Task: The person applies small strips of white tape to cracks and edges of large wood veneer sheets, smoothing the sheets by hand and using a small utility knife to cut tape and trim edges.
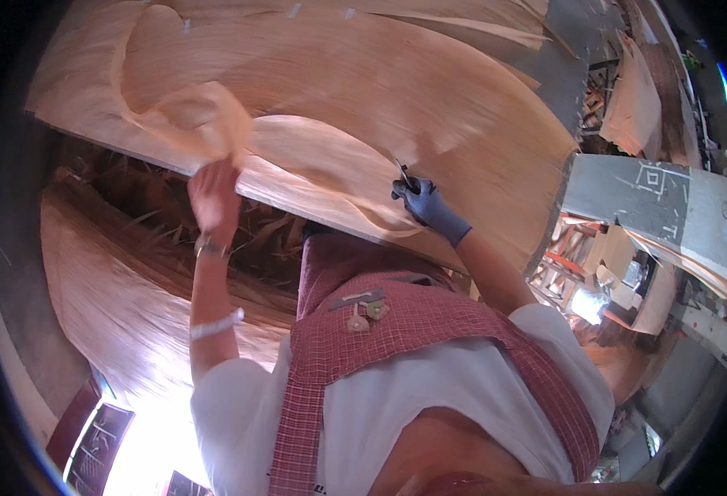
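My bare left hand [215,198] is closed on a curling strip of thin wood veneer [186,116] at the near edge of the work surface; hand and strip are smeared by motion. The strip loops up and away to the far left. My right hand [430,208], in a blue-grey glove with dark fingertips, is closed round a small bladed tool [401,172] with a thin metal blade pointing away from me. Its handle is mostly hidden in the fingers. Beneath both hands spreads a wide veneer sheet [463,124]. Between them another narrow piece of veneer [314,153] bows across the sheet.
Left of my apron, a dark gap [252,244] under the work surface holds many veneer scraps. More veneer sheets [124,273] curve below it on the left. A grey board [628,194] with white markings stands to the right, with scraps [570,256] below it.
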### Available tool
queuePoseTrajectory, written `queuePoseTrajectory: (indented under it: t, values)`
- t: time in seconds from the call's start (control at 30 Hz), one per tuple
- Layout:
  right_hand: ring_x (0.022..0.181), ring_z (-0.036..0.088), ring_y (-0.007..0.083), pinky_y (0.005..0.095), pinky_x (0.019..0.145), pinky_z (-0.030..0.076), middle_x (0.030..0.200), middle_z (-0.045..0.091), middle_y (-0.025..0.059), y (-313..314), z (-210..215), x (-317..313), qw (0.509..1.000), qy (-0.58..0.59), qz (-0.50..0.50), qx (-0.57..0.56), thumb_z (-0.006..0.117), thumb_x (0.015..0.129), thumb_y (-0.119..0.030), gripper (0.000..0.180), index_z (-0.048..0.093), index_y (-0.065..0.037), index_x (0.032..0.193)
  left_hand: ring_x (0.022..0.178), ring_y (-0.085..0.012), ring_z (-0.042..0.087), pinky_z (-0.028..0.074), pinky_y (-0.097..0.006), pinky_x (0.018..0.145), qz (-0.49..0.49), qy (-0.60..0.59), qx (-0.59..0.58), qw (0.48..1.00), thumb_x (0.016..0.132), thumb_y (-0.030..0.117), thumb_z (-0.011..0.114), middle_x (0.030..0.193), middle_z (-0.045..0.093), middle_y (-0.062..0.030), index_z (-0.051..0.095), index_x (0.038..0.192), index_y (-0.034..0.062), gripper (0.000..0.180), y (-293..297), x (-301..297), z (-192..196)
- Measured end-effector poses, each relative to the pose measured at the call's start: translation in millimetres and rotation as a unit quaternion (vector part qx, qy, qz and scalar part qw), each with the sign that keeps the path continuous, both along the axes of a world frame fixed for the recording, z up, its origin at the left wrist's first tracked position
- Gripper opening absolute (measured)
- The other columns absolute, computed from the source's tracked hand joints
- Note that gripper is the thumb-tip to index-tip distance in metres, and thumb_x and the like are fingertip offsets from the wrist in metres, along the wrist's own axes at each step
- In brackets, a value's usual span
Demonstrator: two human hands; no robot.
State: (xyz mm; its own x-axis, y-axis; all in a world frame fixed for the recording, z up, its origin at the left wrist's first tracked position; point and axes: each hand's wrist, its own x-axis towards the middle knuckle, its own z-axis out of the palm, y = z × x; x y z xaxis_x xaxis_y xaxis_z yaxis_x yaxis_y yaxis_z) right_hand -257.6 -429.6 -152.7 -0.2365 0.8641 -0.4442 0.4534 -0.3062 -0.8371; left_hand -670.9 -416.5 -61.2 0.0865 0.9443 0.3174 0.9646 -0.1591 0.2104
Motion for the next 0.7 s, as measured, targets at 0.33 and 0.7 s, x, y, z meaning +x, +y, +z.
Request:
queuePoseTrajectory:
  t: [0.33,0.7]
  values:
    - [0.063,0.055,0.0165,0.0363,0.060,0.044,0.069,0.061,0.0068,5,42,-12,0.991,-0.067,-0.013,-0.116,0.052,0.100,-0.026,0.030,0.063,-0.002,0.084,0.108,-0.0346,0.060,0.051,-0.038,0.092,0.210,-0.007,-0.032,0.977,0.092,0.007,0.049,0.122,0.061,-0.0177,0.060,0.118,-0.0003,0.030,-81,-44,-6]
    - [0.045,0.047,0.0112,0.0290,0.042,0.037,0.063,0.058,0.0034,3,34,-12,0.987,0.023,-0.067,-0.147,0.057,0.100,-0.024,0.023,0.061,-0.004,0.089,0.119,-0.0285,0.055,0.042,-0.044,0.101,0.007,-0.022,-0.123,0.992,0.080,-0.004,0.052,0.133,0.055,-0.0090,0.056,0.129,0.0087,0.051,31,42,-52]
